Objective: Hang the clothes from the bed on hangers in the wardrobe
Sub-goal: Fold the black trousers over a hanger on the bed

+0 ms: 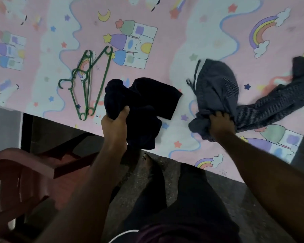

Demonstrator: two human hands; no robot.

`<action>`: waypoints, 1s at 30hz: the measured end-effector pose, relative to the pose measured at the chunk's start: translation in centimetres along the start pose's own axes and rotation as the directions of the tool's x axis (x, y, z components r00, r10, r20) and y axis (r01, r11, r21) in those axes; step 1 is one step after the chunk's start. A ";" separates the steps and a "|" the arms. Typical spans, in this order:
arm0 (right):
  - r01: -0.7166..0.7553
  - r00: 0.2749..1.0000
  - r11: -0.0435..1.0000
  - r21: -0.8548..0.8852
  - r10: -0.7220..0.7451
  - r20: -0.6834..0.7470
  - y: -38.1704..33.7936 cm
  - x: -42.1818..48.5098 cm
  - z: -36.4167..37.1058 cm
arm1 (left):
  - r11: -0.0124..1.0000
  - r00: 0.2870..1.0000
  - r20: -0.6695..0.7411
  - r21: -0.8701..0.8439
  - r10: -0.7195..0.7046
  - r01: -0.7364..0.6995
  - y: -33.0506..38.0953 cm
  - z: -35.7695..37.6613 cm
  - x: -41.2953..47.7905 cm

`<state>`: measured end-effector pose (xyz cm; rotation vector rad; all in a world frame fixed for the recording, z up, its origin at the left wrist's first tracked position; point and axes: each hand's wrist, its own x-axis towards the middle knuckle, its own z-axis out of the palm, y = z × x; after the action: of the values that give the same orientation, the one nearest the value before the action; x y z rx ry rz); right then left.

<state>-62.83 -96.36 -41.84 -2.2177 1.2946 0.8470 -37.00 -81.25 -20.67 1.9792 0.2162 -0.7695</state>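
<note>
Two garments are seen in the head view, each held by one grip near the front edge of the bed (200, 32). The dark navy garment (144, 95) is clutched at a bunched end by the left grip (115, 120), whose fingers and thumb are curled tightly round the cloth. The rest of it is spread in loose folds on the sheet, and one part is draped over the bed's near edge. The grey striped garment (216, 88) is grasped by the right grip (221, 125), the fingers being closed over a gathered wad of fabric near the sheet. A dark cord or trim is seen along its left side, and the cloth is somewhat blurred. A long striped stretch of cloth (279, 100) is trailed to the right across the sheet, and it cannot be told whether it belongs to the same garment. Several green hangers (88, 81) are laid in a loose, overlapping heap on the bed, just left of the navy garment and untouched by either grip. The bed is covered by a pink sheet printed with rainbows, castles, stars and moons. Below the bed's edge, a maroon plastic chair (16, 181) is seen at lower left on a dark speckled floor (165, 183).
</note>
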 end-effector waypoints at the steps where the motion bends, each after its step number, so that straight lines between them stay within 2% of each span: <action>1: -0.065 0.997 0.991 0.120 0.069 -0.025 2.0 -0.7 -0.3 | 1.000 1.000 0.010 -0.006 0.001 -0.001 0.3 0.4 -0.2; 3: -0.149 0.976 0.897 0.416 0.201 -0.083 5.1 -2.2 -1.1 | 0.999 1.000 0.023 -0.031 -0.010 0.011 0.6 0.9 -0.5; 5: -0.205 0.929 0.720 0.663 0.357 -0.100 7.0 -4.5 -1.7 | 0.998 0.999 0.034 -0.049 -0.026 0.027 0.9 1.5 -1.2; 7: -0.214 0.840 0.532 0.819 0.528 -0.124 7.5 -6.8 -2.0 | 0.999 0.999 0.039 -0.046 -0.025 0.027 1.1 2.1 -1.8; 9: -0.237 0.787 0.423 0.875 0.612 -0.083 7.5 -8.2 -1.2 | 1.000 0.998 0.057 -0.021 -0.009 0.010 1.3 2.6 -2.3; 11: -0.392 0.830 0.458 0.798 0.551 0.091 7.5 -8.7 0.5 | 1.000 0.996 0.089 0.024 0.011 -0.013 1.6 2.7 -2.8; 13: -0.522 0.832 0.544 0.657 0.496 0.250 7.2 -8.7 1.5 | 0.997 0.992 0.128 0.073 0.017 -0.027 1.9 2.6 -3.2; 15: -0.530 0.829 0.567 0.631 0.502 0.246 6.0 -9.1 1.1 | 0.994 0.986 0.163 0.098 0.034 -0.050 2.2 2.0 -3.4; 17: -0.501 0.836 0.617 0.607 0.527 0.154 4.1 -9.8 -0.6 | 0.991 0.979 0.201 0.112 0.045 -0.069 2.6 1.0 -3.8; 19: -0.372 0.883 0.656 0.657 0.469 0.031 1.4 -11.3 -3.3 | 0.986 0.965 0.252 0.131 0.071 -0.107 3.2 -0.6 -4.4; 20: -0.245 0.916 0.626 0.740 0.400 -0.036 -0.2 -12.1 -4.6 | 0.983 0.957 0.275 0.134 0.087 -0.128 3.3 -1.4 -4.6; 21: -0.131 0.941 0.543 0.829 0.332 -0.068 -3.0 -13.4 -6.7 | 0.979 0.950 0.293 0.128 0.113 -0.156 3.7 -2.8 -4.7; 23: 0.007 0.985 0.306 0.952 0.161 -0.059 -8.4 -15.9 -10.5 | 0.959 0.921 0.345 0.143 0.184 -0.245 4.2 -4.5 -5.1; 25: 0.068 0.993 0.069 0.995 -0.102 -0.060 -14.7 -19.6 -14.7 | 0.881 0.837 0.432 0.171 0.335 -0.441 4.6 -6.7 -5.5; 27: 0.112 0.947 -0.071 0.991 -0.294 -0.128 -19.5 -22.4 -17.9 | 0.671 0.676 0.555 0.259 0.485 -0.694 4.9 -8.6 -5.8; 29: 0.198 0.929 -0.054 0.979 -0.309 -0.205 -23.0 -23.9 -19.6 | 0.446 0.515 0.655 0.289 0.553 -0.847 5.1 -10.4 -6.2; 30: 0.252 0.935 0.021 0.968 -0.264 -0.237 -24.3 -24.3 -20.1 | 0.385 0.461 0.701 0.279 0.544 -0.880 5.1 -11.1 -6.2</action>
<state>-44.80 -82.74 -9.12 -1.1095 0.8628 -0.2901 -34.81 -73.54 -9.52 2.0252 -1.3980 -0.7267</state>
